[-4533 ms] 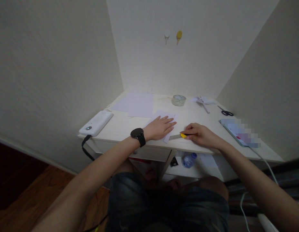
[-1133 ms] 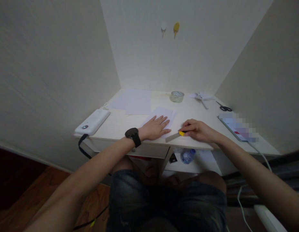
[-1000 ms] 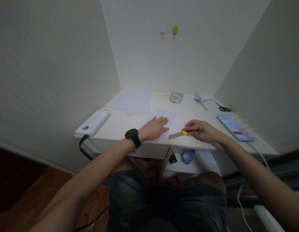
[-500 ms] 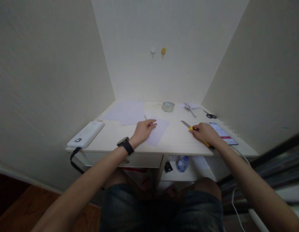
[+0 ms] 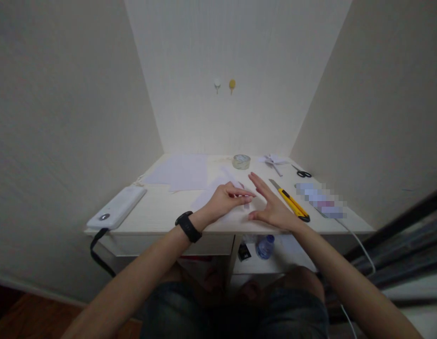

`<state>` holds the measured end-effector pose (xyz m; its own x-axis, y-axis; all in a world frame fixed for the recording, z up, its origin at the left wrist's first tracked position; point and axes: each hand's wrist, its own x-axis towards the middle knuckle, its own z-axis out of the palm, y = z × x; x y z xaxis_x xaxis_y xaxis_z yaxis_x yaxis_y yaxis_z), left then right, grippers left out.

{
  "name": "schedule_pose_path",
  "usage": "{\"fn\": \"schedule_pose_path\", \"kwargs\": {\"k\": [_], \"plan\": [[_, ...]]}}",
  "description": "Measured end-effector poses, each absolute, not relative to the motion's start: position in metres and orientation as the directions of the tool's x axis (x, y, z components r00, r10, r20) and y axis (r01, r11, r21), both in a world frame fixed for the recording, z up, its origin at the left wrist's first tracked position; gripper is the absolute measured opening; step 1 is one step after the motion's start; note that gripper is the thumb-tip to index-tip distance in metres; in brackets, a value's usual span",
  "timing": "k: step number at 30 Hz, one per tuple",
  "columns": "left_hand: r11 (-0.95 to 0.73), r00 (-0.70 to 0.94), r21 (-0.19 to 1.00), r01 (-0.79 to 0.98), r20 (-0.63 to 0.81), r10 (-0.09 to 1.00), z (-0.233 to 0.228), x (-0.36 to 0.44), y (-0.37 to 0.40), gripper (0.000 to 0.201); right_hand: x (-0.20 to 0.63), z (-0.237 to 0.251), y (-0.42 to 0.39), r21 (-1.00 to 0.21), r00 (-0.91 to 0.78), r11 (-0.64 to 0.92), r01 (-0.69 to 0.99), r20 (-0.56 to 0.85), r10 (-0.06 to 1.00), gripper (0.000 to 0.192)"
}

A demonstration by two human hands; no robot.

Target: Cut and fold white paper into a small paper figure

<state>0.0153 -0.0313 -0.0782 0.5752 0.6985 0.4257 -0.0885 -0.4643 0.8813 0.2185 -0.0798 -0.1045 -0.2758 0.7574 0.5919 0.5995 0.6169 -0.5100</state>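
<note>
My left hand (image 5: 230, 197), with a black watch on its wrist, is closed in a pinch on a piece of white paper (image 5: 246, 205), mostly hidden behind the fingers. More white paper (image 5: 206, 197) lies under and beside that hand on the desk. Close by on the right, my right hand (image 5: 270, 207) is open, thumb and fingers spread, with nothing in it. A yellow and black utility knife (image 5: 291, 201) lies just past the right hand, its blade extended and pointing to the back.
White sheets (image 5: 188, 172) lie at the back left, a tape roll (image 5: 241, 162) at the back middle. A paper pinwheel (image 5: 273, 162) and black scissors (image 5: 303, 173) are at the back right. A phone (image 5: 320, 201) with a cable lies right, a white device (image 5: 117, 207) left.
My right hand has let go of the utility knife, now on the desk, and moved left beside my left hand. My left hand has shifted slightly right and raised some paper. The view tilted slightly.
</note>
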Motion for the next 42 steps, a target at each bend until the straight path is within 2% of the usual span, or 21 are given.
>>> {"fn": "schedule_pose_path", "kwargs": {"k": [3,5,9,11,12,14,16,17,19,22,24,26,27,29,31,34,36,42], "plan": [[-0.242,0.613,0.946,-0.215,0.323,0.721,-0.080,0.024,-0.034,0.032,0.194,-0.106,-0.080,-0.611,-0.200,0.611,0.502,0.606,0.770,0.080],[-0.132,0.676,0.963,-0.233,0.258,0.690,-0.079,0.026,-0.031,0.033,0.190,-0.107,-0.078,-0.642,-0.111,0.590,0.490,0.625,0.773,0.073],[-0.030,0.791,0.993,-0.118,0.112,0.601,-0.078,0.024,-0.022,0.033,0.198,-0.103,-0.069,-0.533,-0.115,0.611,0.586,0.691,0.713,0.088],[0.009,0.809,0.998,-0.069,0.051,0.586,-0.079,0.024,-0.017,0.035,0.203,-0.101,-0.065,-0.463,-0.142,0.612,0.641,0.713,0.687,0.086],[0.029,0.809,0.997,-0.065,0.036,0.586,-0.079,0.024,-0.014,0.036,0.206,-0.100,-0.063,-0.430,-0.155,0.608,0.668,0.718,0.678,0.079],[0.064,0.791,0.992,-0.106,0.045,0.611,-0.080,0.026,-0.009,0.040,0.209,-0.100,-0.057,-0.380,-0.189,0.592,0.711,0.707,0.681,0.051],[0.066,0.742,0.983,-0.169,0.083,0.665,-0.080,0.028,-0.002,0.044,0.214,-0.102,-0.050,-0.380,-0.209,0.566,0.732,0.665,0.717,0.022],[0.057,0.706,0.980,-0.192,0.098,0.701,-0.080,0.029,0.002,0.047,0.217,-0.103,-0.046,-0.394,-0.204,0.544,0.741,0.639,0.741,0.018],[0.025,0.633,0.979,-0.204,0.112,0.766,-0.080,0.030,0.011,0.052,0.224,-0.104,-0.036,-0.405,-0.191,0.492,0.770,0.589,0.785,0.023],[-0.076,0.528,0.989,-0.128,0.132,0.839,-0.078,0.029,0.023,0.059,0.237,-0.100,-0.014,-0.325,-0.185,0.374,0.869,0.488,0.853,0.025],[-0.214,0.489,0.977,-0.002,0.187,0.852,-0.079,0.025,0.026,0.050,0.246,-0.094,0.005,-0.279,-0.067,0.181,0.943,0.372,0.926,0.030],[-0.402,0.527,0.898,0.181,0.256,0.810,-0.081,0.017,0.022,0.033,0.253,-0.088,0.025,-0.290,0.170,-0.089,0.953,0.267,0.949,0.038],[-0.505,0.571,0.819,0.272,0.285,0.770,-0.083,0.012,0.018,0.028,0.255,-0.086,0.035,-0.305,0.248,-0.173,0.937,0.225,0.942,0.039],[-0.685,0.650,0.588,0.430,0.326,0.687,-0.089,0.001,0.006,0.026,0.258,-0.085,0.053,-0.318,0.263,-0.194,0.928,0.188,0.946,0.039],[-0.785,0.705,0.369,0.498,0.354,0.614,-0.095,-0.012,-0.009,0.031,0.257,-0.089,0.067,-0.321,0.237,-0.171,0.931,0.177,0.955,0.038],[-0.816,0.745,0.178,0.550,0.338,0.576,-0.104,-0.028,-0.031,0.037,0.251,-0.097,0.080,-0.307,0.202,-0.142,0.941,0.176,0.963,0.038],[-0.801,0.738,0.135,0.583,0.325,0.591,-0.109,-0.034,-0.041,0.043,0.244,-0.101,0.087,-0.294,0.175,-0.117,0.949,0.179,0.968,0.038],[-0.787,0.706,0.163,0.595,0.362,0.608,-0.118,-0.038,-0.050,0.045,0.203,-0.099,0.113,-0.293,0.116,-0.058,0.954,0.183,0.976,0.036]]}}
